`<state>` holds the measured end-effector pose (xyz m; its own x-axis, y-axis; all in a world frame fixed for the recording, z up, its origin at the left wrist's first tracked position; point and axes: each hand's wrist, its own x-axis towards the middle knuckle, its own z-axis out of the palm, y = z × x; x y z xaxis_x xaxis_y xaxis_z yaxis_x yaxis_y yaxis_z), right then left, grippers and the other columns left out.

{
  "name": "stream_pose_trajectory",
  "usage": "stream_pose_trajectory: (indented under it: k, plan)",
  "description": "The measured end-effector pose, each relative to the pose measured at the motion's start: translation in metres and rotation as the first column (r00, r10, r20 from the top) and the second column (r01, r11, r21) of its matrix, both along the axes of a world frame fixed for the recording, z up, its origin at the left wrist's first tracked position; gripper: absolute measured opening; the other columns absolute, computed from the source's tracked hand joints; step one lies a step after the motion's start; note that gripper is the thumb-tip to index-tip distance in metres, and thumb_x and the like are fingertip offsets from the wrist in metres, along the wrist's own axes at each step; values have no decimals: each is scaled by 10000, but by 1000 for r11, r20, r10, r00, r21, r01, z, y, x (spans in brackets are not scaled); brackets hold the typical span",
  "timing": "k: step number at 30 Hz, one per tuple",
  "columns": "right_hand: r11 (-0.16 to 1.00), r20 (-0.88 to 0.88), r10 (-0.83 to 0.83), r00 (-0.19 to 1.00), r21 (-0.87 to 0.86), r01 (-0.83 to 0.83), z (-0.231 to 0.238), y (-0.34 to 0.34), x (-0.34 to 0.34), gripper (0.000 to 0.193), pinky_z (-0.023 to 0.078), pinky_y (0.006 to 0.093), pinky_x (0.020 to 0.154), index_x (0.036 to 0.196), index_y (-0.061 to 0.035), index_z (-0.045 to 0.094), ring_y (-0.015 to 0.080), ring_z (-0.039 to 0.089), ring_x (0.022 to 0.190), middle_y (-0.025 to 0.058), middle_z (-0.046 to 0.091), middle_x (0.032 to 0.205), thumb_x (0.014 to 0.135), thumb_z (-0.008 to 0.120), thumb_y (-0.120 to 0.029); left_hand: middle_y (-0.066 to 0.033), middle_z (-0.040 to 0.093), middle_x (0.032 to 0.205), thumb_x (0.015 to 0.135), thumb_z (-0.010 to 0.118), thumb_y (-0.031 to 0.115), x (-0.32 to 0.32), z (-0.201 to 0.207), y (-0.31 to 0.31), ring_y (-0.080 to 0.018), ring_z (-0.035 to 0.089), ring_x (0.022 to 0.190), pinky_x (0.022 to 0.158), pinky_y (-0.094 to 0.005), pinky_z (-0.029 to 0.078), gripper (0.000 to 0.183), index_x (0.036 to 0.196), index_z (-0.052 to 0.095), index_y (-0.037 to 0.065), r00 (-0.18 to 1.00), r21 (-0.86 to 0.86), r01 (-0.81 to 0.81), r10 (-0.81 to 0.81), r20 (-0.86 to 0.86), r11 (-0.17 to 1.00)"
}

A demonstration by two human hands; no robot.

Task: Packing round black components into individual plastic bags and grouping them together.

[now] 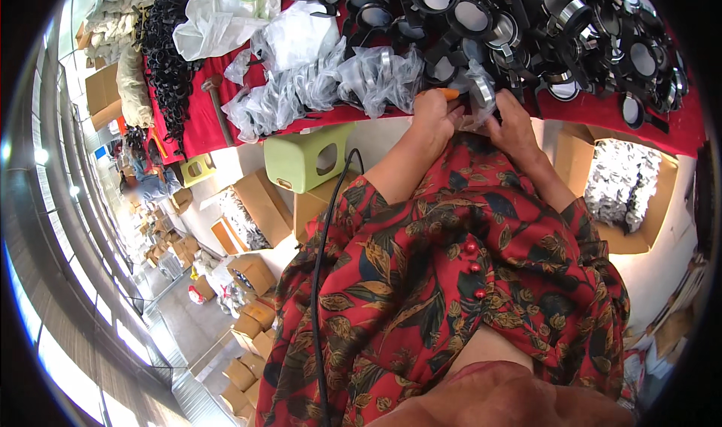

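At the front edge of the red-covered table, my left hand (pixel 436 112) is closed, with a small orange object (pixel 450 94), perhaps a tool handle, sticking out at its fingers. My right hand (pixel 513 126) pinches the side of a round silver-rimmed part (pixel 482 92) partly in clear plastic film. Both hands are close together, and the film hangs between them. Just beyond lie many black parts with round silvery faces (pixel 471 17). Left of my hands is a row of similar parts in clear plastic bags (pixel 380 77).
A hammer (pixel 217 107) lies on the red cloth (pixel 197 118), beside a heap of black pieces (pixel 169 47). White plastic bags (pixel 297 36) lie behind. Below the table edge are a green plastic stool (pixel 301 160) and an open carton (pixel 639 239) at right. A black cable (pixel 320 276) runs down my front.
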<state>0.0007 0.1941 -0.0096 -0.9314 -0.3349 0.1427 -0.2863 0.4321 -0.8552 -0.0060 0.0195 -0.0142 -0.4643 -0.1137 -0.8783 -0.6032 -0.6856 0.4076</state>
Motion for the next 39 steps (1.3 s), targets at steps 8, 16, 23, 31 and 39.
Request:
stream_pose_trajectory:
  k: [8,16,23,31,39]
  plan:
    - [998,30,-6,1000,-64,8,9,6,2,232,431,448,686,922,29,488,430,518,818,215,502,867,728,613,6,-190,539,1115,896,443,-9,0,22,9,-327,584,970,861,-483,512,283,1173,454,-63,999,-277,-40,37,-14,960]
    - [1000,17,7,1000,25,-7,13,11,8,245,440,451,687,913,24,484,419,527,820,202,508,866,717,628,-5,-203,580,1022,848,535,-52,4,58,17,-257,643,752,610,-360,599,363,1196,434,-72,991,-527,126,-132,27,841]
    - [992,28,112,993,49,-113,17,4,3,236,448,464,698,887,15,479,415,537,839,200,518,869,712,634,-20,-147,635,801,716,689,9,20,37,-7,-225,650,727,601,-316,519,487,1142,483,-104,762,-932,215,-647,-27,292]
    - [953,131,230,964,169,-250,20,-13,-9,228,463,471,721,897,14,496,408,558,859,199,547,901,715,624,-33,-197,636,773,650,713,84,14,71,-6,-274,646,722,685,-359,496,550,1121,525,-129,682,-947,319,-687,250,-28]
    - [991,84,125,989,32,-128,-1,-46,-17,227,459,479,719,899,18,497,420,553,872,216,549,907,762,659,-65,-190,622,730,664,696,83,26,95,-15,-278,634,690,639,-355,486,568,1158,503,-123,707,-913,407,-643,294,30]
